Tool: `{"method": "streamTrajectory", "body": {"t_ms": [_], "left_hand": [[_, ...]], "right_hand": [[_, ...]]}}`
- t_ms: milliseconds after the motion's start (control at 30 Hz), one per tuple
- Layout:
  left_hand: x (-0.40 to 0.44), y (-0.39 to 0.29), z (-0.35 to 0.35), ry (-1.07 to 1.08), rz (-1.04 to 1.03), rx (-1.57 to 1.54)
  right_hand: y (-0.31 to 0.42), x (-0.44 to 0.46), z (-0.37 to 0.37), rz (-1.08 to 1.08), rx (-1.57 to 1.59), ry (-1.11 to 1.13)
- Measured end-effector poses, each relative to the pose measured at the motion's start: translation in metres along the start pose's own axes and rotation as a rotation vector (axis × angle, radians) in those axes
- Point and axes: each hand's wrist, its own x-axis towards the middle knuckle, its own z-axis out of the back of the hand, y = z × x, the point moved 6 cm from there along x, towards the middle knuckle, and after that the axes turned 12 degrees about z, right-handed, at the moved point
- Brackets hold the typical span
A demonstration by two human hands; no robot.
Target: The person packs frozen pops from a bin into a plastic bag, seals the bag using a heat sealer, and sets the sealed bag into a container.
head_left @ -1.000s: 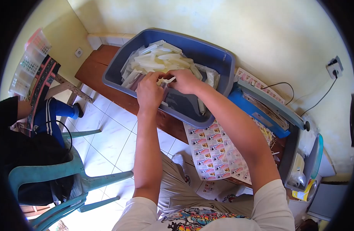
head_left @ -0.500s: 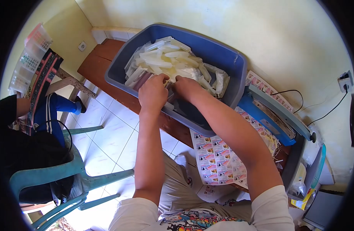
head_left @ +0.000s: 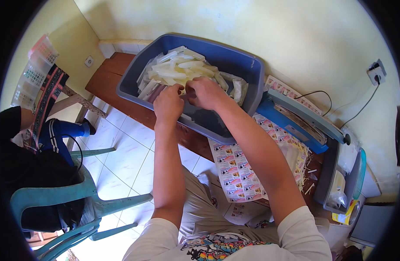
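Two bare hands work low over a dark blue-gray plastic tub (head_left: 221, 47), which sits on a reddish-brown wooden bench (head_left: 105, 76) against a pale yellow wall (head_left: 269, 30). The left hand (head_left: 168, 103) is above the tub's near rim, fingers bent and thumb close to them. The right hand (head_left: 205, 93) is just beside it, further inside the tub, fingers curled downward. Whether either hand is clamped on something cannot be told, as the fingertips are small and partly hidden. Slim, whitish, filled plastic packets (head_left: 171, 69) lie heaped in the tub, directly beyond the hands; a flatter clear packet (head_left: 238, 90) lies toward its right side. Right of the tub are printed label sheets (head_left: 234, 174) and what appears to be a blue heat sealer (head_left: 295, 126). At the left, a person in black (head_left: 38, 167) sits on a green plastic chair (head_left: 52, 194).
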Motion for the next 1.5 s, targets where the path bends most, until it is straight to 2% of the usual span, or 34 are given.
{"method": "streamTrajectory", "body": {"t_ms": [33, 100, 133, 200, 233, 300, 433, 500, 633, 733, 800, 933, 1000, 1033, 1100, 1133, 1200, 1333, 1433, 1500], "left_hand": [[-0.001, 0.001, -0.003, 0.000, -0.010, -0.005], [-0.005, -0.003, 0.002, -0.162, -0.098, -0.027], [-0.009, -0.001, 0.002, -0.153, -0.107, -0.035], [-0.020, -0.018, 0.011, -0.186, -0.298, -0.215], [-0.027, -0.028, 0.010, -0.175, -0.313, -0.229], [-0.041, -0.046, 0.016, -0.041, -0.342, -0.491], [-0.077, -0.093, 0.022, 0.112, -0.455, -0.566], [-0.095, -0.112, 0.018, 0.267, -0.421, -0.641], [-0.130, -0.152, 0.001, 0.418, -0.486, -0.708], [-0.168, -0.185, -0.009, 0.562, -0.629, -0.732], [-0.189, -0.200, -0.023, 0.609, -0.664, -0.701], [-0.226, -0.222, -0.042, 0.724, -0.736, -0.599], [-0.244, -0.222, -0.055, 0.783, -0.761, -0.560], [-0.252, -0.222, -0.057, 0.777, -0.757, -0.548], [-0.265, -0.216, -0.065, 0.865, -0.669, -0.467], [-0.271, -0.215, -0.067, 0.877, -0.666, -0.443], [-0.281, -0.220, -0.075, 0.796, -0.706, -0.236], [-0.295, -0.226, -0.096, 0.811, -0.777, -0.259], [-0.307, -0.227, -0.114, 0.773, -0.873, -0.104], [-0.312, -0.228, -0.121, 0.623, -0.969, -0.012]], "right_hand": [[0.003, -0.002, 0.005, -0.004, -0.010, -0.004], [0.012, -0.006, 0.024, 0.043, 0.047, -0.116], [0.018, -0.012, 0.030, 0.030, 0.038, -0.116], [0.027, -0.028, 0.056, 0.028, -0.034, -0.196], [0.031, -0.039, 0.069, 0.012, -0.052, -0.198], [0.044, -0.065, 0.103, 0.053, -0.083, -0.313], [0.067, -0.121, 0.159, -0.012, -0.131, -0.314], [0.078, -0.151, 0.177, -0.065, -0.136, -0.286], [0.096, -0.219, 0.204, -0.193, -0.101, -0.292], [0.113, -0.268, 0.217, -0.256, -0.121, -0.313], [0.122, -0.298, 0.223, -0.361, -0.109, -0.338], [0.126, -0.354, 0.220, -0.356, -0.026, -0.414], [0.123, -0.384, 0.215, -0.488, 0.063, -0.452], [0.125, -0.397, 0.211, -0.481, 0.074, -0.458], [0.124, -0.423, 0.204, -0.643, 0.059, -0.557], [0.125, -0.429, 0.200, -0.653, 0.077, -0.571], [0.124, -0.440, 0.203, -0.672, 0.089, -0.564], [0.119, -0.461, 0.200, -0.682, 0.043, -0.576], [0.119, -0.471, 0.199, -0.688, 0.049, -0.555], [0.119, -0.476, 0.195, -0.684, 0.083, -0.543]]}}
